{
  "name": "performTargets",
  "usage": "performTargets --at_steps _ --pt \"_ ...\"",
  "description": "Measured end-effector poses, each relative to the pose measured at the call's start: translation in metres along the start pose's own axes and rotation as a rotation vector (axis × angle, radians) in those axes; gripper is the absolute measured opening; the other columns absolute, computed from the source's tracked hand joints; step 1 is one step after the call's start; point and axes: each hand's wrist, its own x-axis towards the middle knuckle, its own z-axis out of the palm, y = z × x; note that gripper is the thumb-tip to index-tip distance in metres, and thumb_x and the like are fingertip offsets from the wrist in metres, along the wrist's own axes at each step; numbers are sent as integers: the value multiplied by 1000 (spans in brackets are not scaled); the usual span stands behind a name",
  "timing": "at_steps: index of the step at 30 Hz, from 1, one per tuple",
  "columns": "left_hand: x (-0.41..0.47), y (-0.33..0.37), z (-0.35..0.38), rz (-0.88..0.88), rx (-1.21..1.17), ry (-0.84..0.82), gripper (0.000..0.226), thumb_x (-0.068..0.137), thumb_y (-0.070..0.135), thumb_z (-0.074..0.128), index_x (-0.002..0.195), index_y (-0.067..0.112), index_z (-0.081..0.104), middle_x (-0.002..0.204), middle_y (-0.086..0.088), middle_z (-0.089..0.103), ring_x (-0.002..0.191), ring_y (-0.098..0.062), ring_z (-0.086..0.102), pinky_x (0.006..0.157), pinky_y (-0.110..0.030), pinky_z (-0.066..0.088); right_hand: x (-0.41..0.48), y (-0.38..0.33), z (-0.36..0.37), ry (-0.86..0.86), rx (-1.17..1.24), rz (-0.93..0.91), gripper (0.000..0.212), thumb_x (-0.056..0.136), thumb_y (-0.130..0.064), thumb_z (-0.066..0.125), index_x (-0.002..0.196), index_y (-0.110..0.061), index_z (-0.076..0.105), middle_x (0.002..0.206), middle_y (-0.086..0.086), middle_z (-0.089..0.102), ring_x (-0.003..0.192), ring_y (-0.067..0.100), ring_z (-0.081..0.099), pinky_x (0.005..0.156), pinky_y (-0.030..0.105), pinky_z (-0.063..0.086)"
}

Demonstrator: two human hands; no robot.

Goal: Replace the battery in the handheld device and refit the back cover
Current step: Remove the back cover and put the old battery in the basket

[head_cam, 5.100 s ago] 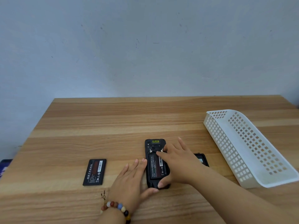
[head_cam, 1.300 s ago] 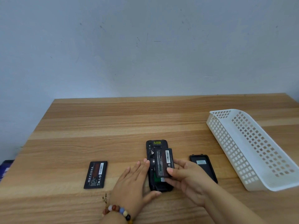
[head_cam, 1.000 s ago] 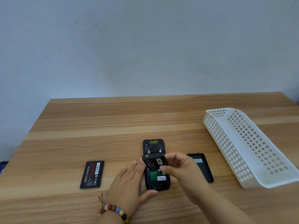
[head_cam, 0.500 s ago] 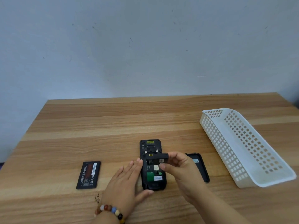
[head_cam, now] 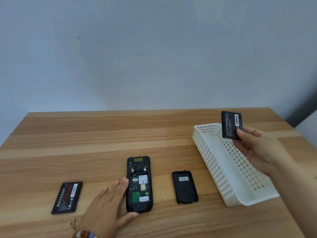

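Head view: our right hand [head_cam: 253, 148] fingers pinch the old battery [head_cam: 231, 125] by its lower end, over the basket [head_cam: 214, 162]. Left hand [head_cam: 108, 205] lies open, fingertips against the device [head_cam: 139, 184], bay empty. Spare battery [head_cam: 67, 197] left of them: light, rigid, slick; we'd grip its long edges.

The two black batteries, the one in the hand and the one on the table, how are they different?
The held battery is up in the air, pinched in the right hand above the white basket; the spare battery lies flat on the table, left of the device. The held battery stands nearly upright; the spare battery lies face up. The spare battery shows red print; the held battery shows none. Both are black, flat rectangles with a white barcode label.
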Motion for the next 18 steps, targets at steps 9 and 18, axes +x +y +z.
performTargets --at_steps 9,18 --pt "3 -6 0 52 -7 62 93 71 83 24 143 28 6 148 29 -9 131 13 -6 104 -12 2 75 41 -10 163 -402 184 16 84 8 61 97 0 57 86 15 62 66 17 62 53 22 56" --pt "2 -7 -1 61 21 57 93 71 83 25 143 27 7 149 27 -9 132 11 -5 104 -10 3 100 83 -8 293 -493 209 10 81 0 67 86 -3 59 107 22 64 99 36 64 91 45 52"
